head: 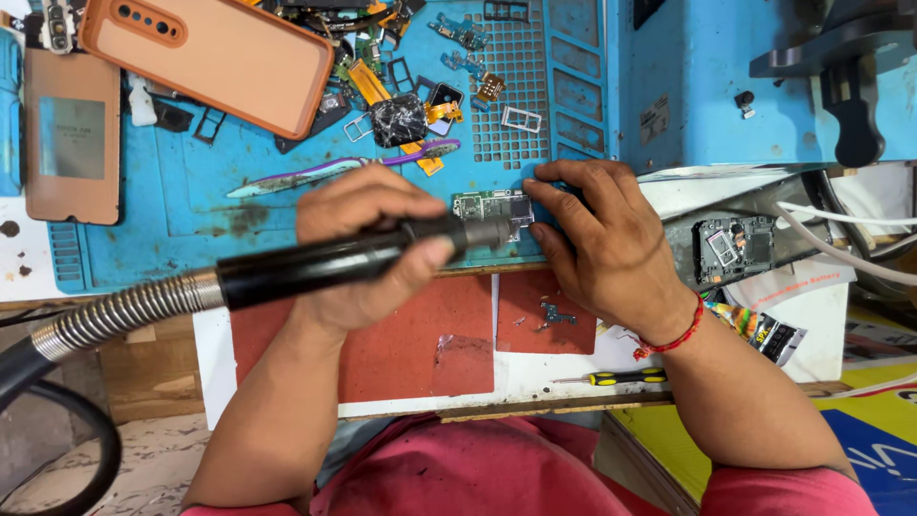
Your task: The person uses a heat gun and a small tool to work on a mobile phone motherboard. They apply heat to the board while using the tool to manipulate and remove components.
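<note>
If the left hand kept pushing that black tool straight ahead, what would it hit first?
Probably the small circuit board: the tool in the left hand points at it, with the right hand just beyond.

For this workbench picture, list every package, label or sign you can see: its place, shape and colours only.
Sticker label: on blue machine, small pale rectangle.
Snack wrapper: right of the right hand, crumpled, multicoloured with black.
Printed sheet: bottom right corner, yellow and blue.

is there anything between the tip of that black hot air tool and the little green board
Nothing visible. The left hand holds the black hot air tool with its nozzle right at the small green circuit board on the blue mat. The right hand steadies the board from its right side, clear of the nozzle.
</note>
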